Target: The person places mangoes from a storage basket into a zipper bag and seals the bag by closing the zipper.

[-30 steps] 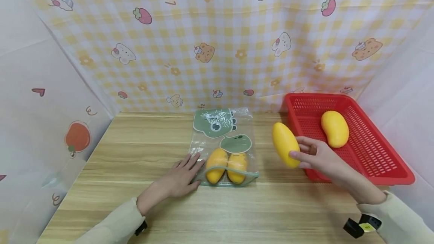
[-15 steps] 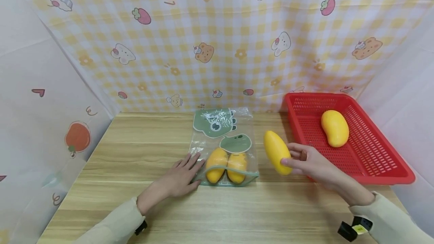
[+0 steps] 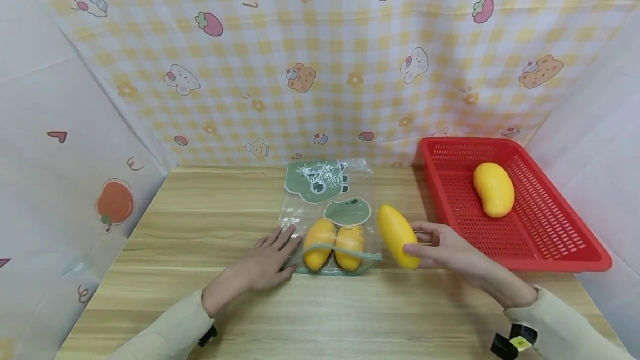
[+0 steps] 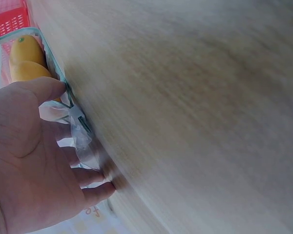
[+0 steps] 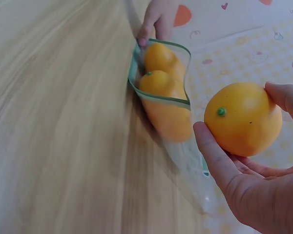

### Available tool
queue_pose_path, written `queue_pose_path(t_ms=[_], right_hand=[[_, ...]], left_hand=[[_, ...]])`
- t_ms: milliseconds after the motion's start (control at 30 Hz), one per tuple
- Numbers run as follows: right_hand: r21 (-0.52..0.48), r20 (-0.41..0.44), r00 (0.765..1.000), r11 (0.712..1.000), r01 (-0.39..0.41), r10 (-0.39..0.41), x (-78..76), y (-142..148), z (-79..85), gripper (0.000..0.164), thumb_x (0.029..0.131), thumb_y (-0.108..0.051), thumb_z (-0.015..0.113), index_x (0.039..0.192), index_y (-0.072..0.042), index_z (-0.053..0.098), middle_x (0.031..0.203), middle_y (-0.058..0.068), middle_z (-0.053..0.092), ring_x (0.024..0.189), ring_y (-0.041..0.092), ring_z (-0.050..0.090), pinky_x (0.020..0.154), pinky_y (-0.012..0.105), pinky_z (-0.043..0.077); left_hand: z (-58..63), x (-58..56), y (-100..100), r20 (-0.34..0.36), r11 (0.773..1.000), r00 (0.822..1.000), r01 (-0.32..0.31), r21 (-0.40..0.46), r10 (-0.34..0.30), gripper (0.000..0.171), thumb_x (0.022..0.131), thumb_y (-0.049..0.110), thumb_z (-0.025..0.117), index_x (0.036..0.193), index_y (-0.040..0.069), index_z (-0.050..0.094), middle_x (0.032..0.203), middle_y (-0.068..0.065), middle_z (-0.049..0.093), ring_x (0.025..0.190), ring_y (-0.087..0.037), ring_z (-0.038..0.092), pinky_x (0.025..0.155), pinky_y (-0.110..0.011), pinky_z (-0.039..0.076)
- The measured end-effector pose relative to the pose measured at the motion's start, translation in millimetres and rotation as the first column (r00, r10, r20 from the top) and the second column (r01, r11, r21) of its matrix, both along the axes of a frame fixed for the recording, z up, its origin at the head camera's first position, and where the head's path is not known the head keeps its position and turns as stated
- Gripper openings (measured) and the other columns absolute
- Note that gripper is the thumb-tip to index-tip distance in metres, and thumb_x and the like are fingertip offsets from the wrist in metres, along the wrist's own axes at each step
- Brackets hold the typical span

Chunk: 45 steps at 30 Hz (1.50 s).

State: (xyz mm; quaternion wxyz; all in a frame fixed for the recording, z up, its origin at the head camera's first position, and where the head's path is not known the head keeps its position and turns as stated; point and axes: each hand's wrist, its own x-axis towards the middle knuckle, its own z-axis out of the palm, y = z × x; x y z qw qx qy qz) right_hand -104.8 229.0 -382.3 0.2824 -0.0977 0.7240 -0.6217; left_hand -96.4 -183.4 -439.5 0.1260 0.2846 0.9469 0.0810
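Observation:
In the head view a clear zip bag point(image 3: 345, 211) with green dinosaur prints lies flat on the table, holding two yellow mangoes point(image 3: 319, 243). Its green-edged mouth faces the near side; the right wrist view shows that mouth point(image 5: 132, 73) gaping around the fruit. My left hand point(image 3: 262, 265) rests at the bag's left edge, fingers spread and nearly straight. Another mango point(image 3: 397, 236), with a small green stem dot point(image 5: 221, 112), is gripped between thumb and fingers of my right hand point(image 3: 450, 251), close to the right side of the bag.
To the right stands a red perforated basket point(image 3: 582, 265) with one more mango point(image 3: 494, 189) inside. A yellow checked curtain point(image 3: 330, 110) hangs along the table's back edge, with white sheets point(image 3: 65, 193) at both sides.
My right hand has carried its mango leftward and toward the near side, away from the basket and up beside the bag. The left hand and the bag stay in place.

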Motion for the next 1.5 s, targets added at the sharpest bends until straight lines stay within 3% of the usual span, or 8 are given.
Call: queue_pose_path(t_ms=[433,1067,1500], right_hand=[[-0.055,0.044,0.995,0.995,-0.089,0.091,8.0,-13,-8.5,0.055,0.099,-0.015,0.068,0.142,0.011,0.045,0.122,0.019,0.066,0.103,0.029,0.066,0.088,0.042,0.057],[-0.095,0.065,0.990,0.988,-0.120,0.127,19.5,-16,-13.5,0.048,0.099,-0.012,0.067,0.138,0.009,0.049,0.120,0.022,0.065,0.102,0.033,0.066,0.085,0.044,0.058],[-0.116,0.099,0.978,0.978,-0.175,0.186,28.8,-17,-18.7,0.052,0.098,-0.011,0.066,0.140,0.012,0.046,0.121,0.021,0.066,0.104,0.030,0.066,0.088,0.043,0.057]], left_hand=[[-4.2,-1.1,1,-0.006,1.000,1.000,-0.010,-0.018,0.010,0.066,0.105,0.041,0.052,0.160,0.009,0.033,0.166,-0.018,0.017,0.149,-0.044,0.017,0.114,-0.061,0.026],[-1.7,-0.4,2,0.006,1.000,1.000,-0.020,-0.015,0.020,0.066,0.105,0.040,0.052,0.160,0.009,0.033,0.166,-0.017,0.017,0.149,-0.043,0.015,0.115,-0.060,0.024],[-1.8,-1.1,1,0.008,1.000,1.000,-0.018,-0.002,0.018,0.066,0.106,0.040,0.052,0.160,0.009,0.032,0.166,-0.018,0.017,0.149,-0.044,0.015,0.115,-0.061,0.024]])
